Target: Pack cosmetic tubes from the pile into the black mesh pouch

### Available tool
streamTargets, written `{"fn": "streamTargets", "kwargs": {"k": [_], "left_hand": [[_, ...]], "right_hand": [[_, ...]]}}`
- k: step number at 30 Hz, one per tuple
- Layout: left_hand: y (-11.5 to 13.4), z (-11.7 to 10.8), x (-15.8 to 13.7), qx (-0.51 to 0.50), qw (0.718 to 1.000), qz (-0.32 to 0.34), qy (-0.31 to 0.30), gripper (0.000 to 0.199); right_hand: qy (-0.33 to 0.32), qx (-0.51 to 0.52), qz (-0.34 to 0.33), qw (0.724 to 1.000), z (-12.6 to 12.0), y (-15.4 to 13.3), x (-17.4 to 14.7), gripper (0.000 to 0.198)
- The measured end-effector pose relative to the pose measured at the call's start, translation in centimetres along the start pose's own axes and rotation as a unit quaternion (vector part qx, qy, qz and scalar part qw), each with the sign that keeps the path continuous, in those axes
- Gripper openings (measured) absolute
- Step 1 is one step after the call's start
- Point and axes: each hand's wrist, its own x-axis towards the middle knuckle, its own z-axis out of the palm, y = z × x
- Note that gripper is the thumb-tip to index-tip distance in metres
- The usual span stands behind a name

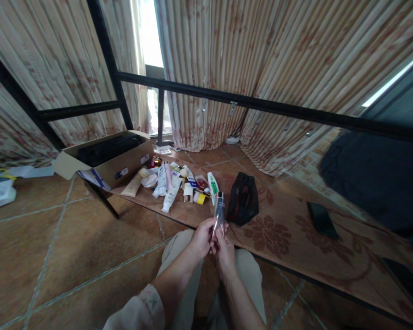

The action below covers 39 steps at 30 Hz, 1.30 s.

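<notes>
A dark, shiny squeeze tube (219,210) with a silvery cap points away from me, held between both hands above my knees. My left hand (203,236) grips it from the left side, and my right hand (224,247) has its thumb on the lower end. Just beyond lies a pile of toiletries: a white tube (172,195), a white and green tube (213,184), a beige tube (133,184), a white jar with a gold base (188,192) and a yellow-lidded item (201,198). Right of the tube stands a black mesh bag (243,199).
A low bench with a patterned brown cover (271,231) runs across in front of me. On its left end sits an open cardboard box (124,165) with something black inside. A dark phone-like slab (322,220) lies to the right. A black metal rail (209,94) crosses before the curtains.
</notes>
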Motion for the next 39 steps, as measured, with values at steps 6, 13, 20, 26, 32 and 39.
{"fn": "streamTargets", "kwargs": {"k": [6,13,20,26,32,39], "left_hand": [[0.27,0.18,-0.24,-0.005,1.0,-0.006,-0.005,0.052],[0.2,0.05,-0.14,-0.014,1.0,-0.015,-0.002,0.056],[0.12,0.03,-0.1,-0.025,1.0,-0.011,-0.001,0.052],[0.06,-0.02,0.08,-0.027,1.0,-0.007,-0.003,0.052],[-0.14,-0.32,0.36,-0.027,1.0,-0.011,-0.004,0.054],[-0.32,-0.55,0.56,-0.032,0.999,-0.01,-0.003,0.053]], "right_hand": [[0.004,-0.002,-0.004,1.0,0.11,-0.05,0.09,0.045],[0.008,-0.007,-0.008,1.0,0.27,-0.26,-0.07,0.045],[0.011,-0.027,-0.011,1.0,0.13,-0.24,-0.06,0.046],[0.012,-0.04,-0.013,0.999,-0.01,-0.03,0.08,0.047],[0.004,-0.035,-0.023,0.999,0.13,0.01,0.09,0.047],[0.002,-0.035,-0.021,0.999,0.16,-0.05,0.03,0.046]]}}
